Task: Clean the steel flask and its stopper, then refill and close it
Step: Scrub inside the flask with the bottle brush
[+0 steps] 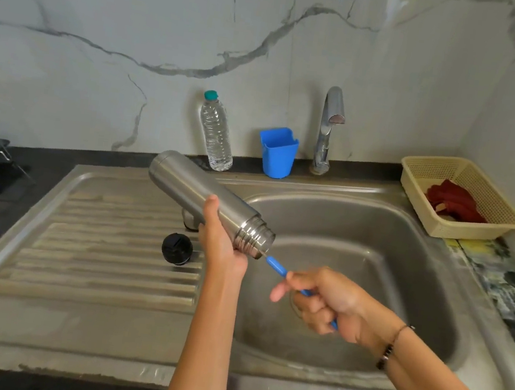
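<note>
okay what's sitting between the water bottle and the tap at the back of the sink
In the head view, a blue plastic cup stands between the water bottle and the tap, at the sink's back edge.

Against the marble wall stand a blue cup [277, 152] and tap [327, 128] — right, a cream basket [506, 208] holding red cloth [456, 201].

Home kitchen: steel sink [332, 191], tap [328, 129].
</note>
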`<action>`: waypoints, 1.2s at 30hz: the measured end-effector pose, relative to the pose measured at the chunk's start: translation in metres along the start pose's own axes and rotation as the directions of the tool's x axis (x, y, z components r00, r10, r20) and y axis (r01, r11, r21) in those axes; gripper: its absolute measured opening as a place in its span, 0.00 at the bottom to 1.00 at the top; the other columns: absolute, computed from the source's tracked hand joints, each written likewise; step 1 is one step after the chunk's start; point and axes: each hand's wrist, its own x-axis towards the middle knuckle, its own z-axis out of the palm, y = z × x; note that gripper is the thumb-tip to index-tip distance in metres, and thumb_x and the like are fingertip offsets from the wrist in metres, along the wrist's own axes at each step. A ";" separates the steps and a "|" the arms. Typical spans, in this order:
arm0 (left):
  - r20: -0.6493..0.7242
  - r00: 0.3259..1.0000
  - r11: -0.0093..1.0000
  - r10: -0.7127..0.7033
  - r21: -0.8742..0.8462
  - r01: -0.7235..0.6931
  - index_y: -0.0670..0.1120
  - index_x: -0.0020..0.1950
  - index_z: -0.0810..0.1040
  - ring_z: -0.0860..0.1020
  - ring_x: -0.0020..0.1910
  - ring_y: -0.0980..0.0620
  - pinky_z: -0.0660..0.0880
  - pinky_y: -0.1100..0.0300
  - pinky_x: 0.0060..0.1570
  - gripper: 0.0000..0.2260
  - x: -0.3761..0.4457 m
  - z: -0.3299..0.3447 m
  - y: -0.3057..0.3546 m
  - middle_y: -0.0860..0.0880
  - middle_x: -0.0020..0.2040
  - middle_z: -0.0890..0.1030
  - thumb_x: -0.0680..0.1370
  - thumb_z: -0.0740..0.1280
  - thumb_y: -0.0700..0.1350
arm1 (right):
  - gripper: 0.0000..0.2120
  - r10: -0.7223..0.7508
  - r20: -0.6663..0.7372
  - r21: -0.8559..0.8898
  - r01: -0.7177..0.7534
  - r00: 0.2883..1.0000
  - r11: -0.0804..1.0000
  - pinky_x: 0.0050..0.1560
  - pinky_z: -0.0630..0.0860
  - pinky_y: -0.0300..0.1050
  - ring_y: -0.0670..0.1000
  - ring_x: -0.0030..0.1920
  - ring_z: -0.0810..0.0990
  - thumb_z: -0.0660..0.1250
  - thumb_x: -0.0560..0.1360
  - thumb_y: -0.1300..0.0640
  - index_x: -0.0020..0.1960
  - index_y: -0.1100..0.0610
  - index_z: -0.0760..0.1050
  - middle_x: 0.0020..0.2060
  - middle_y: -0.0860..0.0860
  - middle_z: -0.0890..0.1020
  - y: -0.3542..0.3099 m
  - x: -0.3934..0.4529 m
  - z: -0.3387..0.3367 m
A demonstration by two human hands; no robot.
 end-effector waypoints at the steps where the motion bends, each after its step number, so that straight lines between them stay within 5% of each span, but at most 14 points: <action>1: 0.022 1.000 1.000 0.002 0.004 -0.002 0.46 0.56 0.75 0.82 0.39 0.49 0.79 0.56 0.35 0.13 0.000 0.001 -0.001 0.46 0.45 0.81 0.76 0.67 0.53 | 0.17 0.015 0.010 0.029 -0.015 1.000 0.999 0.20 0.48 0.32 0.43 0.19 0.51 0.53 0.80 0.55 0.44 0.60 0.78 0.21 0.46 0.54 -0.002 0.001 0.001; 6: 0.040 0.999 0.999 0.003 -0.042 -0.002 0.42 0.64 0.74 0.80 0.46 0.45 0.79 0.53 0.39 0.22 0.001 0.001 0.005 0.43 0.50 0.80 0.75 0.67 0.54 | 0.18 0.047 0.049 0.063 -0.050 0.998 0.997 0.20 0.49 0.31 0.42 0.18 0.51 0.54 0.80 0.54 0.43 0.59 0.78 0.23 0.47 0.53 0.000 -0.005 0.001; 9: 0.054 0.998 1.000 0.024 -0.018 -0.023 0.43 0.62 0.74 0.80 0.45 0.44 0.80 0.48 0.45 0.20 -0.001 0.005 0.001 0.43 0.47 0.80 0.75 0.68 0.52 | 0.17 0.013 0.017 0.100 -0.014 1.000 0.995 0.21 0.49 0.31 0.43 0.18 0.51 0.54 0.80 0.55 0.42 0.60 0.78 0.21 0.46 0.54 0.000 -0.002 0.007; 13: 0.026 1.000 1.000 0.008 -0.023 -0.007 0.42 0.67 0.72 0.80 0.48 0.43 0.80 0.49 0.43 0.25 0.000 0.001 0.006 0.42 0.51 0.79 0.74 0.69 0.53 | 0.15 -0.240 -0.249 -0.266 0.172 0.938 0.949 0.21 0.54 0.35 0.47 0.20 0.57 0.60 0.77 0.57 0.35 0.57 0.79 0.19 0.48 0.61 0.003 -0.009 0.016; 16: -0.025 1.000 1.000 -0.005 -0.002 0.005 0.43 0.67 0.71 0.81 0.51 0.42 0.80 0.45 0.48 0.25 -0.005 0.003 0.000 0.41 0.54 0.80 0.74 0.70 0.53 | 0.17 -0.553 -0.379 -0.794 0.047 0.742 0.606 0.32 0.66 0.41 0.52 0.32 0.70 0.60 0.77 0.52 0.29 0.49 0.69 0.23 0.47 0.70 0.002 -0.001 0.017; 18: -0.050 0.999 1.000 -0.010 -0.012 0.010 0.44 0.67 0.71 0.82 0.50 0.43 0.81 0.47 0.47 0.25 -0.006 0.000 0.001 0.42 0.55 0.80 0.74 0.70 0.53 | 0.15 -0.669 -0.353 -0.913 -0.083 0.654 0.400 0.35 0.66 0.44 0.58 0.37 0.73 0.59 0.77 0.49 0.32 0.51 0.68 0.30 0.51 0.74 0.011 -0.001 0.016; 20: -0.078 0.997 1.000 -0.015 -0.024 0.013 0.43 0.67 0.72 0.82 0.47 0.46 0.81 0.52 0.40 0.24 -0.007 -0.005 0.005 0.44 0.52 0.81 0.74 0.70 0.53 | 0.09 -0.758 -0.250 -0.968 -0.156 0.602 0.196 0.28 0.63 0.43 0.60 0.30 0.77 0.68 0.72 0.50 0.35 0.52 0.74 0.27 0.53 0.77 0.024 -0.003 0.014; 23: -0.083 0.996 1.000 -0.021 -0.003 0.020 0.44 0.67 0.71 0.82 0.49 0.46 0.81 0.51 0.44 0.25 -0.011 -0.002 0.003 0.43 0.55 0.81 0.74 0.70 0.53 | 0.13 -0.830 -0.192 -0.977 -0.178 0.524 0.115 0.19 0.57 0.36 0.58 0.15 0.70 0.78 0.60 0.55 0.29 0.54 0.74 0.16 0.50 0.71 0.028 0.006 0.007; 26: -0.069 0.998 1.000 -0.007 0.015 0.008 0.45 0.68 0.70 0.81 0.52 0.45 0.80 0.47 0.51 0.26 -0.012 0.001 0.003 0.42 0.58 0.80 0.74 0.70 0.53 | 0.11 -0.887 -0.115 -0.983 -0.177 0.446 0.038 0.21 0.54 0.36 0.57 0.15 0.70 0.63 0.70 0.52 0.31 0.55 0.74 0.17 0.50 0.71 0.023 0.011 0.001; 29: -0.048 0.997 0.997 0.055 0.065 -0.051 0.46 0.68 0.70 0.81 0.53 0.47 0.80 0.50 0.50 0.25 -0.006 0.001 0.013 0.44 0.58 0.80 0.74 0.70 0.53 | 0.12 -0.896 -0.123 -0.988 -0.139 0.428 0.069 0.20 0.58 0.38 0.59 0.18 0.72 0.60 0.72 0.51 0.34 0.55 0.75 0.19 0.50 0.72 0.032 0.005 -0.003; 33: 0.087 0.996 0.996 0.028 0.082 -0.036 0.44 0.65 0.72 0.80 0.51 0.49 0.77 0.52 0.55 0.17 -0.011 0.012 0.019 0.46 0.52 0.81 0.80 0.60 0.52 | 0.13 -0.808 -0.181 -0.916 0.204 0.561 0.346 0.28 0.62 0.43 0.54 0.25 0.66 0.64 0.75 0.52 0.34 0.57 0.73 0.20 0.48 0.65 0.021 0.014 -0.007; 36: 0.296 0.954 0.997 0.039 -0.072 -0.018 0.44 0.56 0.76 0.79 0.49 0.49 0.74 0.52 0.53 0.13 -0.015 0.014 0.027 0.46 0.48 0.81 0.81 0.58 0.50 | 0.14 -0.647 -0.235 -0.419 0.525 0.725 0.741 0.26 0.54 0.41 0.47 0.24 0.57 0.63 0.77 0.60 0.34 0.61 0.78 0.20 0.46 0.61 0.007 0.002 -0.005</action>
